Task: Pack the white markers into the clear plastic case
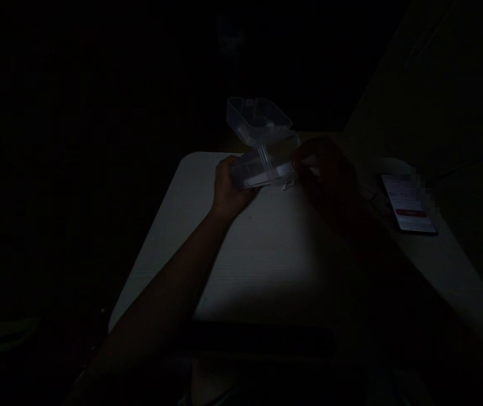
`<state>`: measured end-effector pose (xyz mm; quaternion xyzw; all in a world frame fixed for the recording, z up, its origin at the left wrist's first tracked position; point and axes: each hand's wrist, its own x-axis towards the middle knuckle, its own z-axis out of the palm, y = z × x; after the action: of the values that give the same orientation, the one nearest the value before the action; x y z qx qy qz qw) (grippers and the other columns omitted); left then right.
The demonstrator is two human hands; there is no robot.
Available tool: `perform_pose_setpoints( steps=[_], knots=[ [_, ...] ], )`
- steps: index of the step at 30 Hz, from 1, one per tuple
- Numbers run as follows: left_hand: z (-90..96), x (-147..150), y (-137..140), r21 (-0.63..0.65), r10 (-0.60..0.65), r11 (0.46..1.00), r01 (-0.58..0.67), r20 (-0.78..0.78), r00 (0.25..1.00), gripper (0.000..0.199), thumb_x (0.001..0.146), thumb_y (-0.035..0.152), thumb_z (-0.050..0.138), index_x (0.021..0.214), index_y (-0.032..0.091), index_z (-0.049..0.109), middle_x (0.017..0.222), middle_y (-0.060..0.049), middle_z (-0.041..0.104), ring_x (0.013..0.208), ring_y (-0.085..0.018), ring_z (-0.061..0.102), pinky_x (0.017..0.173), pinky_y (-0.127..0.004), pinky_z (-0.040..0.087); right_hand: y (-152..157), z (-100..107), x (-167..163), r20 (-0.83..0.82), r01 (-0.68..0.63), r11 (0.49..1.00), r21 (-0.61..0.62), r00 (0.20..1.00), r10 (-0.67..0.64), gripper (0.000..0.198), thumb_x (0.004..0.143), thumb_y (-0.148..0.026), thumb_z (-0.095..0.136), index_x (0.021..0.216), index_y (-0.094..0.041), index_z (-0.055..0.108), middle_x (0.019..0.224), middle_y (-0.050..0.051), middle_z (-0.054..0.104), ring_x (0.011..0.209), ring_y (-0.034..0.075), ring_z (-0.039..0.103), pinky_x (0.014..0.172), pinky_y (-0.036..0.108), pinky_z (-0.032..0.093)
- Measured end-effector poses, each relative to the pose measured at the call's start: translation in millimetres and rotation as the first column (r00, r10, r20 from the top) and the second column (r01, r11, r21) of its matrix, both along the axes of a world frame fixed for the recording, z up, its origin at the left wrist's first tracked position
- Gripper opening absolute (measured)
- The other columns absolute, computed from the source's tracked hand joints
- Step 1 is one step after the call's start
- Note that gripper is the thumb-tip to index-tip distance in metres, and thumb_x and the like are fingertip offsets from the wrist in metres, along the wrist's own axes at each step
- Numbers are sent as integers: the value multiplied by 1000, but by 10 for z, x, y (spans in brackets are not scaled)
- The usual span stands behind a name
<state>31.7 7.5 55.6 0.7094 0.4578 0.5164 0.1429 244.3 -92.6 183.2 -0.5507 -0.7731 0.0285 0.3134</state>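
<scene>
A clear plastic box [250, 169] is tilted above the far part of the table, its hinged lid [258, 115] swung up and back. My left hand [228, 189] is closed around the box's left end, thumb on the near-left side. Something pale and flat [260, 179] shows through the lower wall; its kind is unclear. At the right end of the box is my right hand [328, 169], in deep shadow, with its fingers bent together against the box. What those fingers hold, if anything, is too dark to make out.
The pale wood-grain table [174, 225] has rounded corners. A lit smartphone [408, 206] lies near its right edge, with a dim thin object beside it, perhaps a cable. Something green [4, 332] shows low at far left. Most of the room is nearly black.
</scene>
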Motion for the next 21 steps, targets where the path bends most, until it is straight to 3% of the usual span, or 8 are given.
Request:
perform_pose_setpoints(
  steps=[5, 12, 18, 21],
  knots=[
    [32, 5, -6, 28, 40, 999, -39, -22, 999, 81, 55, 48, 89, 119, 24, 45, 115, -9, 58, 112, -30, 58, 97, -51, 50, 1, 14, -27, -25, -22, 1000, -2, 999, 22, 34, 97, -30, 32, 111, -20, 61, 118, 6, 60, 113, 19, 57, 113, 40, 38],
    [100, -59, -5, 2, 18, 1000, -18, -17, 1000, 80, 56, 48, 90, 119, 25, 45, 116, -9, 57, 113, -29, 56, 99, -50, 48, 41, -32, -96, -30, -72, 996, 47, 997, 73, 35, 97, -32, 31, 108, -19, 62, 114, 8, 63, 109, 20, 57, 106, 39, 42],
    [94, -91, -20, -9, 29, 1000, -29, -20, 999, 80, 57, 50, 89, 117, 22, 45, 117, -12, 57, 112, -29, 56, 96, -51, 49, 54, -141, -152, -15, -92, 994, 59, 996, 93, 37, 98, -31, 31, 120, -20, 60, 120, 8, 62, 115, 19, 56, 107, 37, 40],
    [76, -99, -4, 2, 22, 1000, -22, -3, 1000, 78, 58, 47, 89, 118, 24, 45, 116, -10, 58, 113, -29, 56, 94, -50, 50, 114, -236, -152, -56, -142, 971, 191, 986, 155, 35, 99, -30, 33, 115, -18, 61, 114, 7, 64, 109, 17, 58, 100, 34, 43]
  ],
)
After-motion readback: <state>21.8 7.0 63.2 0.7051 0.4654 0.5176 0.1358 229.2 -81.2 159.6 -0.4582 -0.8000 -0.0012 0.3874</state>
